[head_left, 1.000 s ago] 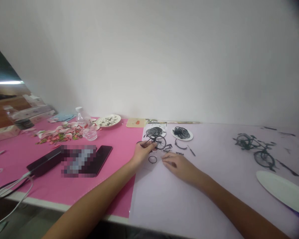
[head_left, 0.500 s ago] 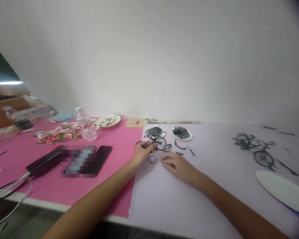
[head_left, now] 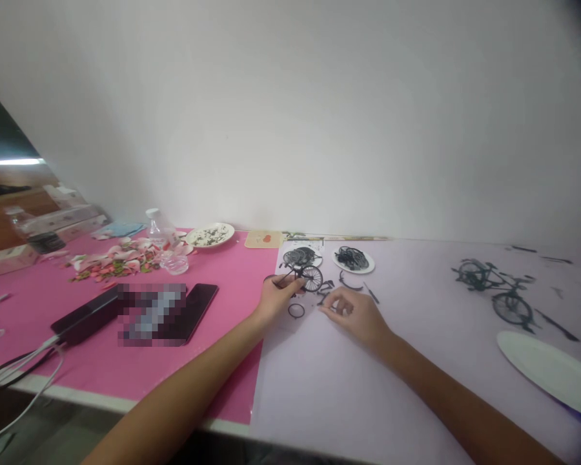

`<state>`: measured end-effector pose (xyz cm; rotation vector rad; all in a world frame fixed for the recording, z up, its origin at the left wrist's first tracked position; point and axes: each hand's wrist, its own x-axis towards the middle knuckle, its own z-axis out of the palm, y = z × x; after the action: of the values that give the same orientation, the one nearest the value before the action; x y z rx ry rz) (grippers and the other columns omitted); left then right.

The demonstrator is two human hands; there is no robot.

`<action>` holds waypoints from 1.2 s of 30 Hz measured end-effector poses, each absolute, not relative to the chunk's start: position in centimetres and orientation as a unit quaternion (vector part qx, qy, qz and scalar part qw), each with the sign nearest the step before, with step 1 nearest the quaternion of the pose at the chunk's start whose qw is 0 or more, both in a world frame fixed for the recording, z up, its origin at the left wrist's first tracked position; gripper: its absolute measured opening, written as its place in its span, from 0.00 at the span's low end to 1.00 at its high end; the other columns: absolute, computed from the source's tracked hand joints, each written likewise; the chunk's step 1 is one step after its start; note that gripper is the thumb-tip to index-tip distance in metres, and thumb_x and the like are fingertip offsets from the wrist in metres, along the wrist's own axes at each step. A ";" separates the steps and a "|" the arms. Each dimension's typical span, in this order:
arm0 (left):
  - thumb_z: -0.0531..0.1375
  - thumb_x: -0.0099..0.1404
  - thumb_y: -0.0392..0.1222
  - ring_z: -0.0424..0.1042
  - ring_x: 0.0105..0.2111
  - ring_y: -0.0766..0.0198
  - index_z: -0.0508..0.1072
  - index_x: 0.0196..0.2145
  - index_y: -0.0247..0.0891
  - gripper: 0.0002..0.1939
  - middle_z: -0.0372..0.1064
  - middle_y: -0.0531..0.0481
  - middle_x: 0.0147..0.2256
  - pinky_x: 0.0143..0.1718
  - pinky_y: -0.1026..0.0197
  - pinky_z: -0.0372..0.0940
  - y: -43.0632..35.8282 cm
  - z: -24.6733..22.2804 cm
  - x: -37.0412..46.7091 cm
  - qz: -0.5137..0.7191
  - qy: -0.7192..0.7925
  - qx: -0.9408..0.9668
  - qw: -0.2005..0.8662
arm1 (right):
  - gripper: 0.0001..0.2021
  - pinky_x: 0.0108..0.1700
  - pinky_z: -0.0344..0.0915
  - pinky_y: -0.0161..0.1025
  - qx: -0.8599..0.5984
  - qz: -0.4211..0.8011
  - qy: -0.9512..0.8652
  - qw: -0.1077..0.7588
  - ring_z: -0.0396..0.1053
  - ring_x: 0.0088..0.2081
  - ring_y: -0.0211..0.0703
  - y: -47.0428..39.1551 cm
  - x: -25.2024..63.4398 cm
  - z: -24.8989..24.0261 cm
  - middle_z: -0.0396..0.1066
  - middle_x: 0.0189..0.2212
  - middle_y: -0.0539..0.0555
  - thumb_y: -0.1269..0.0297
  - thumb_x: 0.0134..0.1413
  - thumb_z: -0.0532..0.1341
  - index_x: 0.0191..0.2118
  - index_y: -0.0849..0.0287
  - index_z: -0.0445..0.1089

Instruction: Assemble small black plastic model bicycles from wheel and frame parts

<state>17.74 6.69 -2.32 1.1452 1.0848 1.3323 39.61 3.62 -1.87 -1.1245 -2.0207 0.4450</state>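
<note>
My left hand (head_left: 274, 302) is closed on a small black model bicycle (head_left: 312, 279), with one spoked wheel standing out past the fingertips. Part of the frame is covered by the fingers. Just below lies a thin black ring (head_left: 296, 310) on the pale sheet. To the right, my right hand (head_left: 361, 318) is held in a pinch, thumb against fingertips; what is between them, if anything, is too small to make out. Beyond its fingers lie small black parts (head_left: 327, 285), a curved black strip (head_left: 350, 281) and a thin pen-like tool (head_left: 371, 293).
Two white plates (head_left: 372, 265) of black parts stand near the wall. Another model bicycle (head_left: 496, 290) and a large white plate (head_left: 552, 371) are at right. On the pink side are phones (head_left: 198, 307), a bottle (head_left: 157, 226), petals (head_left: 121, 258) and a speckled plate (head_left: 230, 231).
My right hand has shifted slightly right and upward, away from the ring, its fingers more curled. My left hand and the model bicycle have stayed in place.
</note>
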 end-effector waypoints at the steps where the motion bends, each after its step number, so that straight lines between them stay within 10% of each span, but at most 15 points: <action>1: 0.74 0.52 0.53 0.78 0.31 0.55 0.76 0.27 0.35 0.19 0.76 0.46 0.26 0.32 0.61 0.64 6.7 -2.3 17.7 0.554 0.451 0.478 0.512 | 0.13 0.29 0.68 0.38 -0.458 0.175 -0.782 0.385 0.70 0.25 0.41 3.6 39.6 -1.9 0.77 0.30 0.52 0.49 0.58 0.67 0.34 0.54 0.74; 7: 0.73 0.53 0.53 0.77 0.30 0.56 0.76 0.27 0.35 0.18 0.77 0.46 0.26 0.32 0.60 0.64 6.6 -2.4 17.8 0.552 0.443 0.492 0.508 | 0.13 0.32 0.69 0.40 -0.442 0.168 -0.791 0.388 0.71 0.31 0.43 3.8 39.5 -2.0 0.76 0.41 0.55 0.52 0.67 0.61 0.47 0.52 0.76; 36: 0.72 0.55 0.53 0.62 0.25 0.69 0.70 0.24 0.34 0.21 0.64 0.53 0.24 0.27 0.65 0.55 5.9 -3.5 18.6 0.518 0.401 0.569 0.497 | 0.06 0.36 0.66 0.39 -0.412 0.173 -0.812 0.374 0.71 0.40 0.47 4.4 39.7 -2.9 0.74 0.40 0.54 0.67 0.64 0.63 0.40 0.52 0.78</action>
<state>18.64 5.88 -3.45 1.3776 0.9720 1.2540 39.66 4.40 -2.87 -1.0551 -2.0803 0.4432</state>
